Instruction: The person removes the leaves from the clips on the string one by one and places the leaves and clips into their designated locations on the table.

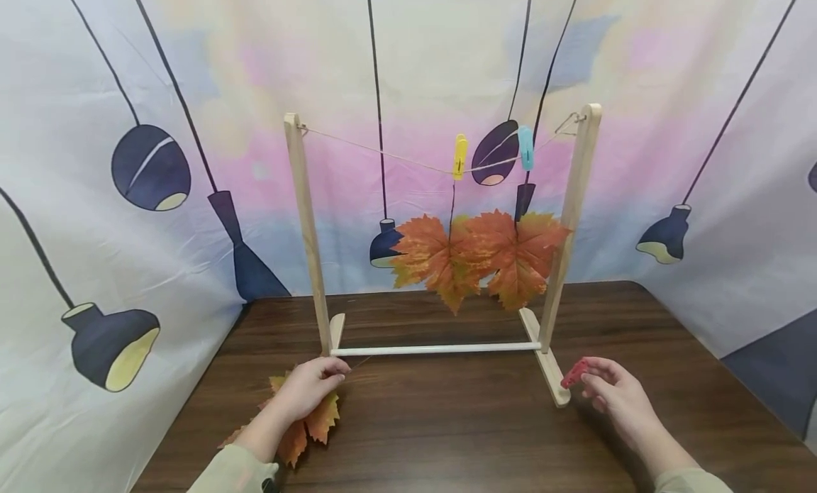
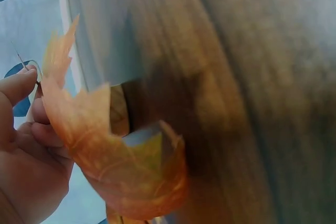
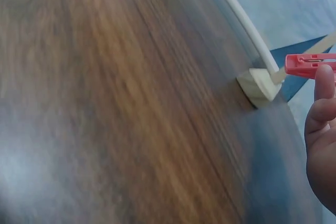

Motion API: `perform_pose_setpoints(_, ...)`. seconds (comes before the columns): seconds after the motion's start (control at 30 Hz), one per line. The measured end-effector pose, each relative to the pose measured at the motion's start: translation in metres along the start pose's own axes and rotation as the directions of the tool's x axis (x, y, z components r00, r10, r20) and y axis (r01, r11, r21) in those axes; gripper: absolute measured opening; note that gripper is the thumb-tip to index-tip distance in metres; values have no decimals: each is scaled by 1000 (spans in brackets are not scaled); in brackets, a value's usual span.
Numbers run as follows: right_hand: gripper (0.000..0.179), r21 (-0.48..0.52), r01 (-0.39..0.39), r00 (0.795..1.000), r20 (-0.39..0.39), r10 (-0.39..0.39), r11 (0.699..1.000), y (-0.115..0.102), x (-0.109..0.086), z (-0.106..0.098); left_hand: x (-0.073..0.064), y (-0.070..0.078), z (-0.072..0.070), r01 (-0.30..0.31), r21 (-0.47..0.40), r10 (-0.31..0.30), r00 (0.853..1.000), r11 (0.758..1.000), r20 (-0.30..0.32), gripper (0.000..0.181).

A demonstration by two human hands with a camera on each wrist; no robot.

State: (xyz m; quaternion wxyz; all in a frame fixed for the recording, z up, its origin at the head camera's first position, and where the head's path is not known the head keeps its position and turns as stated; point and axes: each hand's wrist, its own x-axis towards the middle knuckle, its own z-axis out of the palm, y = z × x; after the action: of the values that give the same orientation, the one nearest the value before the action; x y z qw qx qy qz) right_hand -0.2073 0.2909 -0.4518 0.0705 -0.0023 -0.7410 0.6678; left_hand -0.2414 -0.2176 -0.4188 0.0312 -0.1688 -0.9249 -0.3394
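Observation:
My left hand (image 1: 311,388) pinches the thin stem of an orange and yellow maple leaf (image 1: 324,416) at the table's left front. In the left wrist view that leaf (image 2: 126,156) curls below the fingertips. At the right, near the stand's foot, my right hand (image 1: 620,401) holds a red clothespin (image 1: 574,373) between thumb and fingers. Two orange leaves, one at left (image 1: 430,255) and one at right (image 1: 523,255), hang from the string (image 1: 383,151). A yellow clothespin (image 1: 459,158) and a light blue clothespin (image 1: 526,148) are clipped on that string.
A wooden stand has a left post (image 1: 306,230), a right post (image 1: 571,230) and a white crossbar (image 1: 440,349) low between them. It stands on a dark wooden table (image 1: 434,415). Behind hangs a cloth (image 1: 434,67) printed with lamps.

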Motion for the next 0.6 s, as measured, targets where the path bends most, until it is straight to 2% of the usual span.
perform_pose_setpoints(0.27,28,-14,-21,1000,-3,21,1000,7,-4,-8,-2,-9,10,-8,-36,9,999,999,40,14)
perform_pose_setpoints(0.37,32,-21,-32,999,0,32,999,10,-5,-10,-2,-12,13,-11,-21,12,1000,1000,28,13)
perform_pose_setpoints(0.6,39,-118,-65,998,-20,63,991,18,-6,-15,-2,-14,17,-36,0,36,999,999,4,11)
